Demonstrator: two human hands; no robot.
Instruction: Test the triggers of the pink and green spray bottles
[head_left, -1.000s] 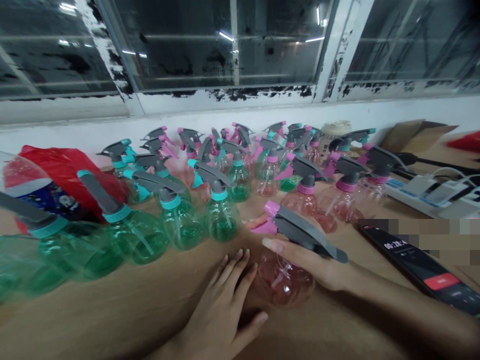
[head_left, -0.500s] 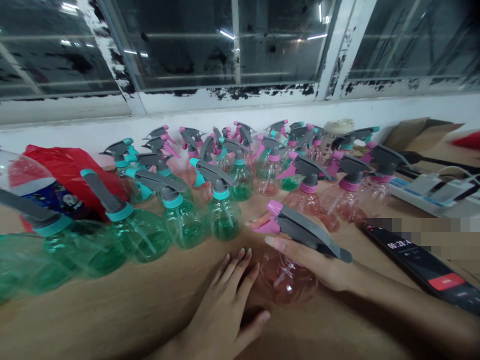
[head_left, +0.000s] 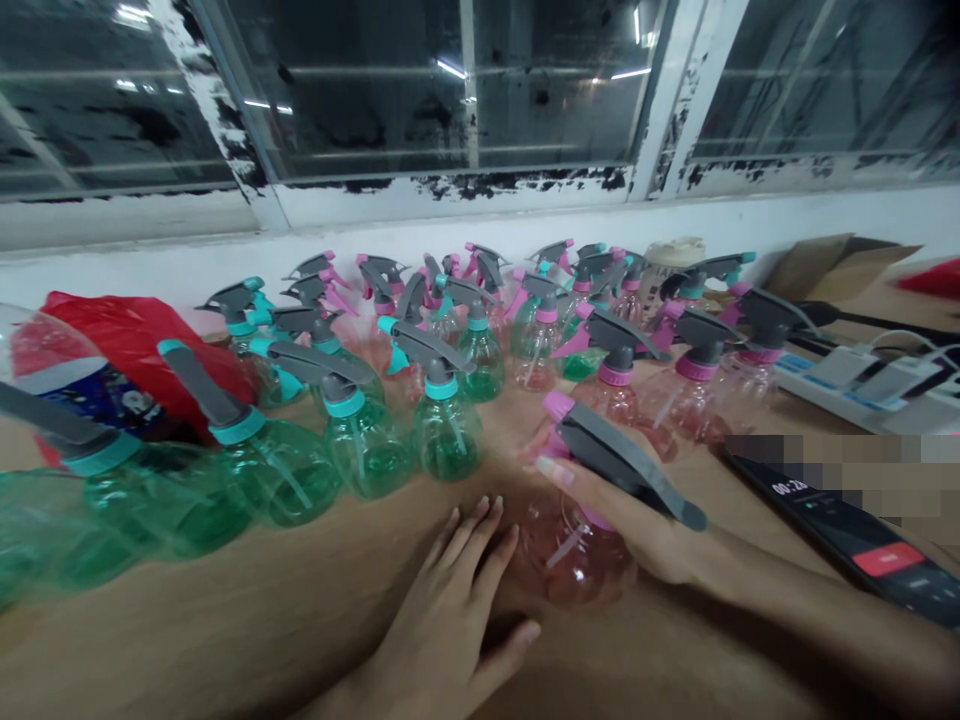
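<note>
A clear pink spray bottle [head_left: 581, 570] with a grey and pink trigger head [head_left: 607, 445] stands in front of me on the table. My right hand [head_left: 626, 505] is wrapped around its neck and collar, just under the head; some of the fingers are hidden behind it. To the left of the bottle, my left hand [head_left: 465, 590] rests on the wooden tabletop [head_left: 247, 630] with fingers stretched and thumb apart, holding nothing. Nearest beyond my hands are a green spray bottle [head_left: 448, 440] with a turquoise collar and a pink spray bottle [head_left: 615, 395].
Several more green and pink spray bottles stand in rows toward the wall. A red plastic bag [head_left: 142, 340] and a large labelled bottle [head_left: 64, 370] are at left. On the right lie a phone [head_left: 847, 540], a power strip [head_left: 825, 395] and a cardboard piece [head_left: 836, 275].
The pink spray bottle's trigger head has shifted slightly, with its nozzle higher and more of the collar showing. My right fingers have moved a little with it. My left hand stays put.
</note>
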